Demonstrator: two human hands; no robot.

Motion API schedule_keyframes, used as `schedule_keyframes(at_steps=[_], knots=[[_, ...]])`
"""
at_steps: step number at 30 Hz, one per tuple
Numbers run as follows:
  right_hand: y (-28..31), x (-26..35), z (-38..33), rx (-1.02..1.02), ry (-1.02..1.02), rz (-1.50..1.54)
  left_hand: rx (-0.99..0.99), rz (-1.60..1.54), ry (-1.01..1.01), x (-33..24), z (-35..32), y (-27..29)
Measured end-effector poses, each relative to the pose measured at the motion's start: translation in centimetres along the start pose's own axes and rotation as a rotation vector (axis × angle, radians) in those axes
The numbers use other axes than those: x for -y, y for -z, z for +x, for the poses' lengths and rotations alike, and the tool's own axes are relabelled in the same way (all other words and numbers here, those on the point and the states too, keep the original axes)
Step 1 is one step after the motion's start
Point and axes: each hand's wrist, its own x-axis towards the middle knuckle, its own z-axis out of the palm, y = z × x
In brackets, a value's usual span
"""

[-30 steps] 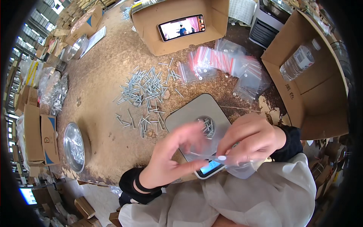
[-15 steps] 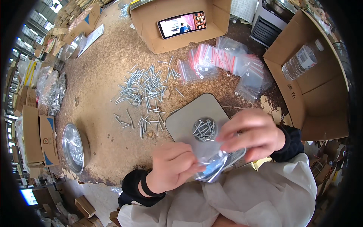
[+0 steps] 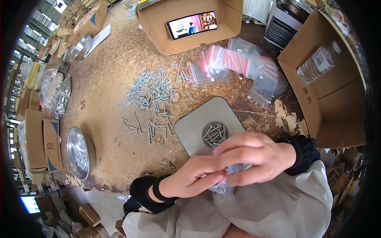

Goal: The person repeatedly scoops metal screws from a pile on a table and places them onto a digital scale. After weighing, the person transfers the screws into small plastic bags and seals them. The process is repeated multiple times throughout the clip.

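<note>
My left hand [image 3: 194, 174] and my right hand [image 3: 256, 158] meet over a small clear plastic bag [image 3: 219, 188] at the near edge of the table. The left fingers pinch the bag's top. My right fingers curl over the bag from the other side and touch the left fingertips, hiding much of it. What the bag contains is hidden. Just beyond the hands, a small round cup [image 3: 206, 142] filled with screws [image 3: 215, 133] stands on a flat grey scale plate [image 3: 190, 129]. Farther off lies a loose pile of screws [image 3: 149, 89].
Flat zip bags [image 3: 234, 63] with red edges overlap at the back right. A phone [image 3: 192, 25] leans inside a cardboard box [image 3: 174, 47]. On the right, an open carton [image 3: 337, 107] holds a clear bottle [image 3: 317, 63]. A metal bowl [image 3: 91, 154] with filled bags stands left.
Both hands have come together over the bag. My right hand has moved left onto it, and my left hand has shifted slightly right.
</note>
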Motion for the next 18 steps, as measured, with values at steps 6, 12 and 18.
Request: schedule_keyframes(at_steps=[6,12,18], knots=[[0.2,-0.1,-0.8,0.191,-0.055,0.529,0.12,0.021,0.05,0.4,-0.5,1.0],[0.5,0.9,-0.2,0.233,-0.068,0.206,0.043,-0.575,0.144,0.3,-1.2,-0.5],[-0.4,0.6,-0.8,0.181,-0.064,0.085,0.13,-0.168,0.062,-0.6,-0.6,0.6]])
